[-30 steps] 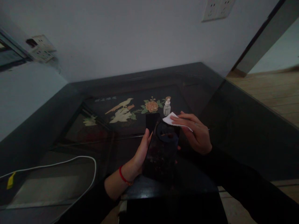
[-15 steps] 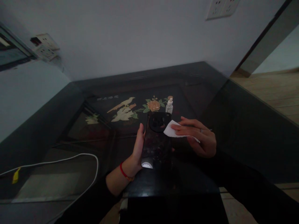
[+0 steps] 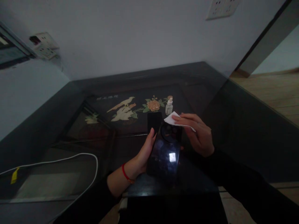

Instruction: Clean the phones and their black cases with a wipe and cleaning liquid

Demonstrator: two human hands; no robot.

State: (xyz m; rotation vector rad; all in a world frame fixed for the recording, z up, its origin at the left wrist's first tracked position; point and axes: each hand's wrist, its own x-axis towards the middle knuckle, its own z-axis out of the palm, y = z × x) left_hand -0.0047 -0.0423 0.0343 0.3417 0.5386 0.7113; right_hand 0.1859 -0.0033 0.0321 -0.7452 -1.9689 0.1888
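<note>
My left hand [image 3: 146, 151] is wrapped round the left side of a dark, shiny smartphone [image 3: 162, 155], its back with the round camera ring facing up. In my right hand [image 3: 198, 132] a white cloth or tissue [image 3: 173, 118] is pressed under the fingers, at the phone's top edge by the camera ring. Just beyond the left thumb a flat black rectangular object [image 3: 154, 119] lies on the table; its lower part is hidden. A small clear bottle [image 3: 169, 107] with a white cap stands behind the cloth.
The dark glossy table [image 3: 210, 102] bears an inlaid bird and flower picture [image 3: 122, 113]. At the left runs a white cable [image 3: 70, 157] with a yellow tag [image 3: 15, 175]. Wall sockets [image 3: 45, 45] and a white wall [image 3: 130, 37] are behind.
The phone has moved right and toward me and tilted, now reflecting a bright light. The black rectangular object has come into view behind it. My right hand and cloth have shifted slightly up.
</note>
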